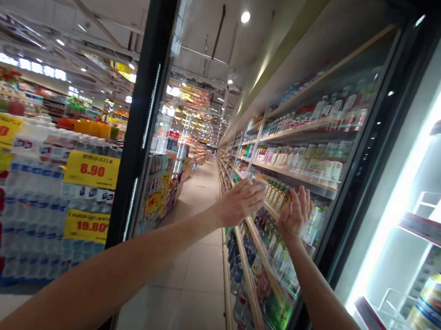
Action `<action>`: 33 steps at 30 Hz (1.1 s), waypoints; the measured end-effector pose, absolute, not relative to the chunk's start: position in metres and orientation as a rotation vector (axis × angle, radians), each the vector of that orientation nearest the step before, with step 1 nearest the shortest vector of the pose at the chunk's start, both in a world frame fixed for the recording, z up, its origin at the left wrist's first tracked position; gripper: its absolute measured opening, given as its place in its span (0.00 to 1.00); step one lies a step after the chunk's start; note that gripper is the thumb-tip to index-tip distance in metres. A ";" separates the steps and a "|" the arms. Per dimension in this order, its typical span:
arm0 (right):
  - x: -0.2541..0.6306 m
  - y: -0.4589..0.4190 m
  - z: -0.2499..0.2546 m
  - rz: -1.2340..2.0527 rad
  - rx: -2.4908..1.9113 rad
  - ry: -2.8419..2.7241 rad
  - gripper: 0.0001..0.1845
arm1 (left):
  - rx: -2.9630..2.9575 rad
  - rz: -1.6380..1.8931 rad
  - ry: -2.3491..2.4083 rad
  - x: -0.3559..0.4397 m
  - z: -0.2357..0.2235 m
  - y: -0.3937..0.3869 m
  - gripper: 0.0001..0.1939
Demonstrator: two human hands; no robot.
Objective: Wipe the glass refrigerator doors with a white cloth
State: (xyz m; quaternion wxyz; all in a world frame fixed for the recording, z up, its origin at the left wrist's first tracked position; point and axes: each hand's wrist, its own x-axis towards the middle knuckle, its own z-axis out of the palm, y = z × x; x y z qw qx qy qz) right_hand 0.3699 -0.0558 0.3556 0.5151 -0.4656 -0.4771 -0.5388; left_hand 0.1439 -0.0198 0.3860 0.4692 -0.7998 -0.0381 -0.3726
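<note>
A glass cooler door in a dark frame stands open in front of me. My left hand reaches across to the middle of the pane. Its fingers are closed over a pale, crumpled cloth that looks pressed to the glass; blur hides the cloth's edges. Lower right of it, my right hand is raised at the pane with its fingers apart and nothing in it. Whether its fingertips touch the glass I cannot tell. Shelves of bottles show in the pane behind both hands.
The door's black frame rises at the left. On the right, the lit cooler has shelves and a gold-and-white can. Stacked bottled drinks with yellow price signs stand at the left. An aisle floor shows in the pane.
</note>
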 end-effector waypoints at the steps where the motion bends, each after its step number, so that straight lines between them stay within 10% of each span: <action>1: 0.370 -0.056 0.355 -1.297 -1.121 -1.147 0.24 | -1.973 -0.839 -0.003 0.143 0.380 -0.020 0.17; 33: 0.371 -0.060 0.356 -1.299 -1.141 -1.148 0.23 | -1.793 -1.064 -0.383 0.061 0.388 -0.002 0.19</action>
